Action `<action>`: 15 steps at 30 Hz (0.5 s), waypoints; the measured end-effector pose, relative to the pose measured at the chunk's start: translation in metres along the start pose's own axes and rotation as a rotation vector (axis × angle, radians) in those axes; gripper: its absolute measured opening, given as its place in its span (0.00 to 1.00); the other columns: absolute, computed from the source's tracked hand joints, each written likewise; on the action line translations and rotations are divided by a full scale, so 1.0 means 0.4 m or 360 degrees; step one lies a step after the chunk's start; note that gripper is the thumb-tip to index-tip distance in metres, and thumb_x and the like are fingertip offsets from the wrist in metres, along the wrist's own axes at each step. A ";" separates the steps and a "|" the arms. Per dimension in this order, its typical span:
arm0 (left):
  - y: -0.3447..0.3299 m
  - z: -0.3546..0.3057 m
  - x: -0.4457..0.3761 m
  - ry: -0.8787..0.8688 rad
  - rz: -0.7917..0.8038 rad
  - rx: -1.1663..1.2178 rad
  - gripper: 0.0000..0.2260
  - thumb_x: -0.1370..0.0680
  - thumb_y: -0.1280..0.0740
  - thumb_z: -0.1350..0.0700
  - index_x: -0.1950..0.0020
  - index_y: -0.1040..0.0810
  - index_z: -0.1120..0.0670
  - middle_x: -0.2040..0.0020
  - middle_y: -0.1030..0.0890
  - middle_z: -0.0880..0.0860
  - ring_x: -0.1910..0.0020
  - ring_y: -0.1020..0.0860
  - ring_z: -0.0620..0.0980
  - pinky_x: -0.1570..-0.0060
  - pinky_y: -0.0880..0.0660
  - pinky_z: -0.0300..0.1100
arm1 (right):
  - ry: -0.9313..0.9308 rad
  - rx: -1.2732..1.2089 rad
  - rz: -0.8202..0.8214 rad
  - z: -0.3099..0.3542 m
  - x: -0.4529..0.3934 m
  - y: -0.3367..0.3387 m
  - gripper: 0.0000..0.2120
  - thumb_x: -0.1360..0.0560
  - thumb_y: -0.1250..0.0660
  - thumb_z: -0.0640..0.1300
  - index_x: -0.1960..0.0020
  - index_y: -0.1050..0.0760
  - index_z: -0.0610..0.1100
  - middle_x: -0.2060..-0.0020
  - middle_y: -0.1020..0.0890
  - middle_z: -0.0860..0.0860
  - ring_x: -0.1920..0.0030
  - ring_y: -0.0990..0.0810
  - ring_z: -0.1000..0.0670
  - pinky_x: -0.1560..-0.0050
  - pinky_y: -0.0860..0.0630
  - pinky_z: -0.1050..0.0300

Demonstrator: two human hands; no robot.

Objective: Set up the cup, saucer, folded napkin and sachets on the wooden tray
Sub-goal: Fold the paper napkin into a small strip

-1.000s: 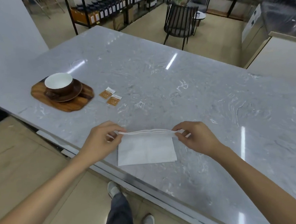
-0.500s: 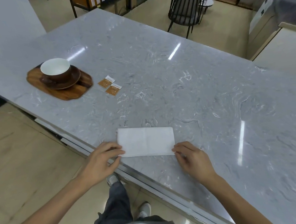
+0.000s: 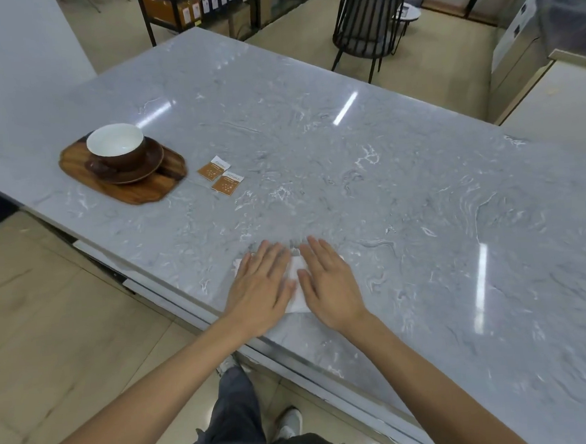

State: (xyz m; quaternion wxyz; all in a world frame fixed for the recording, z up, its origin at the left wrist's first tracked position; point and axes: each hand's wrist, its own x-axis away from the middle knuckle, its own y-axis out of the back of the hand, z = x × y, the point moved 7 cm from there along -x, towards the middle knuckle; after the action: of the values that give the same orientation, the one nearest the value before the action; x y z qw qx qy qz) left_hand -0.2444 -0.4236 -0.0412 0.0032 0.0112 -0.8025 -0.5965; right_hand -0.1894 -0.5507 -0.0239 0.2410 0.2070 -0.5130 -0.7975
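The napkin (image 3: 297, 283) is white and lies flat near the desk's (image 3: 402, 180) near edge, mostly covered: only a strip between the two hands, a corner at the left and a bit of the near edge show, so its fold cannot be read. The tray (image 3: 139, 193) is dark wood with rounded corners and sits far to the left, close to the desk's left edge. On it rests a brown saucer (image 3: 151, 165), and on the saucer a cup (image 3: 117, 146), brown outside and white inside. Two sachets (image 3: 221, 175), orange-brown with white ends, lie side by side on the bare desk just right of the tray, apart from it. Between the napkin and the sachets the grey marbled top is open, and a wide bare stretch runs to the right and back. The left hand (image 3: 259, 287) and right hand (image 3: 326, 285) lie palm down on the napkin, side by side and nearly touching. Their fingers (image 3: 273, 257) are straight and slightly spread, pressing the napkin flat and gripping nothing; the tips reach past its far edge onto the desk.
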 end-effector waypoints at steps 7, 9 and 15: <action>-0.037 0.065 0.012 0.0034 0.0069 -0.0144 0.31 0.18 0.58 0.36 0.17 0.56 0.48 0.16 0.56 0.51 0.18 0.59 0.50 0.20 0.57 0.51 | -0.0157 0.0284 0.0058 -0.050 0.044 -0.080 0.32 0.15 0.56 0.61 0.16 0.51 0.46 0.17 0.48 0.51 0.17 0.51 0.52 0.17 0.50 0.45; -0.037 0.076 0.015 0.0051 0.0068 -0.0121 0.32 0.18 0.56 0.36 0.17 0.57 0.49 0.16 0.57 0.51 0.18 0.61 0.49 0.20 0.57 0.50 | -0.0223 0.0302 0.0056 -0.074 0.057 -0.079 0.35 0.17 0.58 0.64 0.16 0.53 0.46 0.16 0.49 0.51 0.17 0.51 0.52 0.18 0.49 0.45; -0.026 0.125 0.028 0.0095 0.0086 -0.0128 0.34 0.18 0.58 0.35 0.18 0.60 0.52 0.17 0.59 0.50 0.19 0.62 0.47 0.19 0.57 0.50 | -0.0303 0.0277 0.0074 -0.098 0.069 -0.074 0.38 0.18 0.58 0.67 0.16 0.58 0.45 0.16 0.53 0.50 0.17 0.55 0.51 0.18 0.53 0.45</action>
State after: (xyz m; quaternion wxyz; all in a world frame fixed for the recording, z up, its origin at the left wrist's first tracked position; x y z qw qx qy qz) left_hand -0.2566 -0.3790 -0.0657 0.0437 0.0071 -0.7775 -0.6273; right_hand -0.1938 -0.5846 -0.0684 0.1908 0.1387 -0.6054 -0.7602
